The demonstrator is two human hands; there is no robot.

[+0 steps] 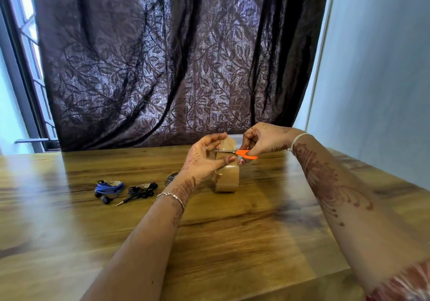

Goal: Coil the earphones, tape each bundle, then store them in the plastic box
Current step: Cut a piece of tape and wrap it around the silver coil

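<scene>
A brown tape roll (229, 179) stands on edge on the wooden table (232, 231). My left hand (204, 159) pinches a strip of tape (226, 144) pulled up from the roll. My right hand (263, 141) grips orange-handled scissors (244, 153), whose blades lie across the strip. To the left lie a coiled blue earphone bundle (108, 188) and a coiled black earphone bundle (142, 190), each with brown tape on it. A third dark coil (171, 178) peeks out behind my left wrist, mostly hidden.
A dark leaf-patterned curtain (174, 68) hangs behind the table's far edge. A window (25, 68) is at the left and a pale wall (384, 68) at the right. No plastic box is in view.
</scene>
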